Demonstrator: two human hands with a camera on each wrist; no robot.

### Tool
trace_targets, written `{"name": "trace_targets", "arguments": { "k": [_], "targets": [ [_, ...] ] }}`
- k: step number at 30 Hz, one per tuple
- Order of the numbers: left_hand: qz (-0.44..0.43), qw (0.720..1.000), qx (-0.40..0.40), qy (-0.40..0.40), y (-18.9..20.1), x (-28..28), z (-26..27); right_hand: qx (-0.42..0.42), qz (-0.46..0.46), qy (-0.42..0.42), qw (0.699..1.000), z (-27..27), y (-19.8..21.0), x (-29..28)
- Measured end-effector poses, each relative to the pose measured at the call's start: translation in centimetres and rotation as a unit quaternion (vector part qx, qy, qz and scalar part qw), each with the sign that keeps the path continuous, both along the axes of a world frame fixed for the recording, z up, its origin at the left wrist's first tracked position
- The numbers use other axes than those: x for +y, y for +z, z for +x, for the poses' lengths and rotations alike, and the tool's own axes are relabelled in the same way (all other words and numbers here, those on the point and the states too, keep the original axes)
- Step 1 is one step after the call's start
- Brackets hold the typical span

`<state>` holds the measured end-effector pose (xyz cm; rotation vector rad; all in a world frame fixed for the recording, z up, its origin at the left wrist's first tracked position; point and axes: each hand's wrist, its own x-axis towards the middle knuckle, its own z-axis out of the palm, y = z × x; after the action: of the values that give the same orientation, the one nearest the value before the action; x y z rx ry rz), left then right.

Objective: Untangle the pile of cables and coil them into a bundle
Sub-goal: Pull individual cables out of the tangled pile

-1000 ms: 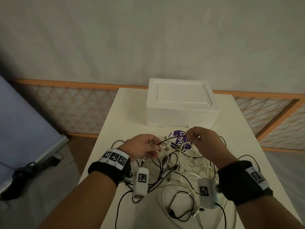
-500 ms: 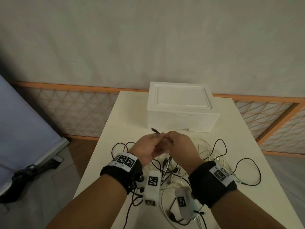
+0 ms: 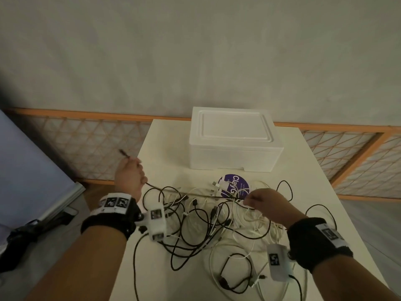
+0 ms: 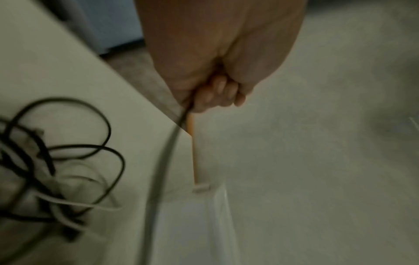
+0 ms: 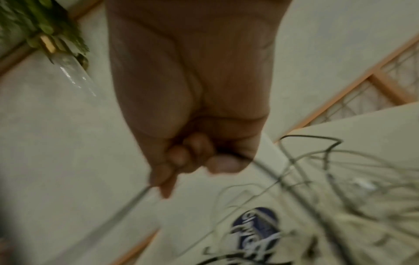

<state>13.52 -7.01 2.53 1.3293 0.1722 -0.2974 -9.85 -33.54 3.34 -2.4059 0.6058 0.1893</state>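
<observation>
The pale worktop in front of me carries everything, and its biggest load is the white foam box sitting closed at the far edge, towards the middle. Nearer me, the pile of cables sprawls across the middle of the worktop and down towards the near edge, black and white leads looped over and through one another, with loose loops trailing out to the right edge. A round purple sticker lies flat just in front of the box, partly under the white leads. My left hand hangs just beyond the left edge of the worktop, clenched around one black cable; its plug end sticks up past my knuckles, and the lead runs taut from my fist across the top of the pile. My right hand is over the right part of the pile, fingers curled and pinching that same black cable where it meets the tangle, near the sticker.
</observation>
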Motion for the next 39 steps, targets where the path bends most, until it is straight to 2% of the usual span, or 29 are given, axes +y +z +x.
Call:
{"name": "trace_targets", "arguments": {
  "k": [1,2,3,4,5,7,11,14,15,16,18,21,22,23,25,26,27,28,30,31,32,34,35,36,37,39],
  "targets": [
    [0.118,0.989,-0.069,-0.060,0.1,-0.8,-1.1,-0.010,-0.012,0.004,1.000,0.3,0.2,0.4],
    [0.224,0.956,-0.136,-0.135,0.4,-2.1,-2.7,-0.022,-0.033,0.021,0.999,1.0,0.5,1.1],
    [0.286,0.913,-0.195,-0.216,0.6,-3.6,-4.6,-0.036,-0.057,0.043,0.997,1.9,0.9,2.1],
    [0.307,0.875,-0.231,-0.294,0.8,-5.4,-6.6,-0.049,-0.079,0.065,0.994,2.8,1.3,3.2],
    [0.299,0.855,-0.234,-0.354,1.0,-6.8,-8.6,-0.064,-0.095,0.081,0.990,3.7,1.8,4.2],
    [0.261,0.852,-0.202,-0.407,1.1,-8.6,-10.9,-0.081,-0.102,0.083,0.988,4.7,2.4,5.1],
    [0.259,0.864,-0.173,-0.395,2.0,-7.6,-9.1,-0.091,-0.020,0.037,0.995,3.1,2.4,3.4],
    [0.231,0.920,-0.193,-0.249,2.7,-4.7,-4.7,-0.115,0.083,-0.040,0.989,1.0,1.3,1.3],
    [0.239,0.926,-0.215,-0.198,2.8,-3.8,-3.6,-0.117,0.102,-0.055,0.986,0.5,0.8,0.8],
    [0.272,0.915,-0.249,-0.165,2.8,-3.2,-2.9,-0.111,0.102,-0.059,0.987,0.2,0.5,0.6],
    [0.355,0.860,-0.322,-0.177,3.2,-3.3,-3.4,-0.102,0.071,-0.054,0.991,0.5,0.2,0.8],
    [0.430,0.733,-0.428,-0.307,3.9,-6.3,-7.5,-0.118,0.012,0.000,0.993,3.0,1.7,2.4],
    [0.424,0.709,-0.450,-0.341,3.8,-7.5,-8.8,-0.126,-0.007,0.023,0.992,4.0,2.5,3.0],
    [0.396,0.712,-0.453,-0.361,3.7,-8.4,-9.7,-0.131,-0.025,0.039,0.990,4.8,3.3,3.4],
    [0.303,0.774,-0.401,-0.384,3.5,-9.5,-9.9,-0.147,-0.034,0.054,0.987,5.6,4.4,3.6],
    [0.279,0.788,-0.378,-0.399,3.4,-9.6,-9.5,-0.152,-0.020,0.057,0.987,5.7,4.4,3.4],
    [0.287,0.775,-0.377,-0.418,3.4,-9.7,-9.0,-0.152,-0.002,0.057,0.987,5.5,4.2,3.3],
    [0.325,0.744,-0.393,-0.432,3.4,-9.7,-8.5,-0.146,0.017,0.056,0.988,5.2,3.7,3.4],
    [0.432,0.655,-0.445,-0.431,4.2,-9.6,-7.7,-0.124,0.014,0.060,0.990,4.5,1.7,3.4],
    [0.458,0.639,-0.465,-0.407,4.8,-9.4,-7.2,-0.104,-0.003,0.063,0.993,4.1,0.4,3.3],
    [0.455,0.657,-0.474,-0.371,5.4,-9.3,-6.5,-0.077,-0.016,0.057,0.995,3.6,-0.9,3.0],
    [0.380,0.760,-0.451,-0.273,7.3,-8.7,-4.8,-0.037,-0.014,0.030,0.999,2.7,-2.9,2.2],
    [0.333,0.803,-0.438,-0.231,8.2,-8.3,-4.1,-0.028,-0.010,0.022,0.999,2.4,-3.3,1.9],
    [0.306,0.822,-0.429,-0.217,8.6,-8.3,-3.7,-0.025,-0.008,0.018,0.999,2.5,-3.2,1.8],
    [0.299,0.823,-0.421,-0.236,8.7,-8.4,-3.7,-0.031,-0.011,0.017,0.999,2.8,-2.7,1.8],
    [0.314,0.803,-0.387,-0.328,7.5,-8.9,-4.9,-0.073,-0.005,0.002,0.997,3.8,-0.9,1.9]
  ]
}}
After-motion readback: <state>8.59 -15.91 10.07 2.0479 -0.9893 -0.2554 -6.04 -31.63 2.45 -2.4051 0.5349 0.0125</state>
